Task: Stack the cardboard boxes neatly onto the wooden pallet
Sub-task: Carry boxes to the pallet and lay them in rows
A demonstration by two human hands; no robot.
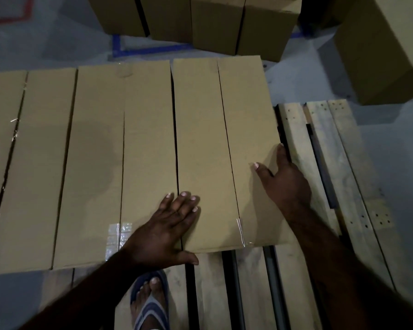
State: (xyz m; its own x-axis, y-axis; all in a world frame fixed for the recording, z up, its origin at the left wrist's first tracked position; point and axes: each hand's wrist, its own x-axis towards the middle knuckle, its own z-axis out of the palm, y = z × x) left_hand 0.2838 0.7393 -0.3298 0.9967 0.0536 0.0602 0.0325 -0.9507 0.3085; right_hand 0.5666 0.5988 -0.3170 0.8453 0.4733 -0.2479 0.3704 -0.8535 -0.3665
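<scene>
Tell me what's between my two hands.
In the head view, only the bare top of the rightmost box, crossed by its flap seam, lies between the left hand and the right hand.

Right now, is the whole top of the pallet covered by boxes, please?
No, the wooden pallet shows bare slats to the right of the rightmost box.

Left hand [169, 225] flat on rightmost cardboard box [212, 139], right hand [284, 179] at its edge, wooden pallet [320, 163] beneath

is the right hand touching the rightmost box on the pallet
Touching. The head view shows the right hand on the rightmost cardboard box, with the thumb lying on its top and the fingers against its right edge.
</scene>
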